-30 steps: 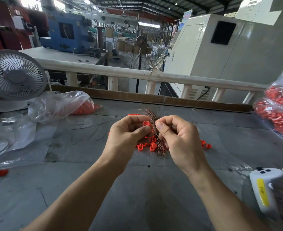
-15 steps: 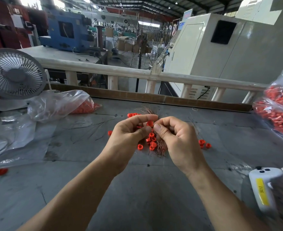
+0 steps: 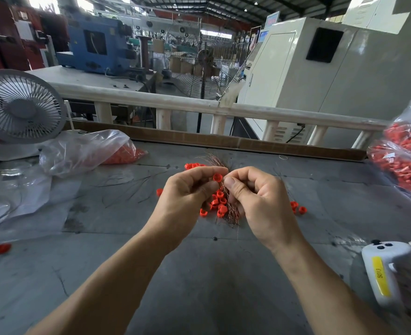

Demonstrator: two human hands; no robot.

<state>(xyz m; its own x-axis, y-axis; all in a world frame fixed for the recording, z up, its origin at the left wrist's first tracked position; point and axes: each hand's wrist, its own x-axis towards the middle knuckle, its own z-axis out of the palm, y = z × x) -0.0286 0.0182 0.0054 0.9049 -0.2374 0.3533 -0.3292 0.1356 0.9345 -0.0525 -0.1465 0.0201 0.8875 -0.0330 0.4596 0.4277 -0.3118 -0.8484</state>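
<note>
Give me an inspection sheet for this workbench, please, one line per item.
Surface: grey table, scuffed, with thin wire strands lying on it.
Job's things: red cap and wire bundle, held above loose caps.
Clutter: fan, left bag of caps, right bag of caps, white controller, stray cap.
Grip: left hand pinches the red cap; right hand holds the wire bundle.
Cables: black cable at the white cabinet.
Surroundings: railing, blue machine, factory hall.

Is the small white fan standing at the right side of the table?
No, the white fan stands at the far left, beside a clear plastic bag.
</note>
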